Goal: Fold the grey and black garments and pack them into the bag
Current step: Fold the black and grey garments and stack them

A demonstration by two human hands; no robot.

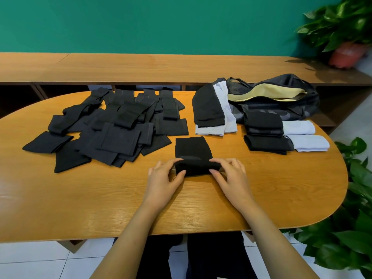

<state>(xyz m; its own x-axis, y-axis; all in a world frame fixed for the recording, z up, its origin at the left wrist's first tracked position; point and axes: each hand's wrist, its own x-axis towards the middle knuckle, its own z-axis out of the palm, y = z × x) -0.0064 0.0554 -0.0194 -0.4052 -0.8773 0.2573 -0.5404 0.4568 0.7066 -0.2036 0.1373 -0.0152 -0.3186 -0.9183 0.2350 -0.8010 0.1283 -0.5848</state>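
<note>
A black garment (192,150) lies flat in the middle of the wooden table (100,198), its near end rolled up. My left hand (165,178) pinches the roll's left end and my right hand (231,176) pinches its right end. A heap of unfolded dark grey and black garments (112,127) covers the table's left half. Folded black pieces (265,133) and folded white pieces (304,135) sit at the right. The dark bag (281,101) lies open at the back right, showing a yellow lining.
A black piece lies over white ones (211,115) just left of the bag. A wooden bench (161,67) runs along the green wall behind the table. Potted plants stand at the far right (346,37) and beside the table's right end (354,218).
</note>
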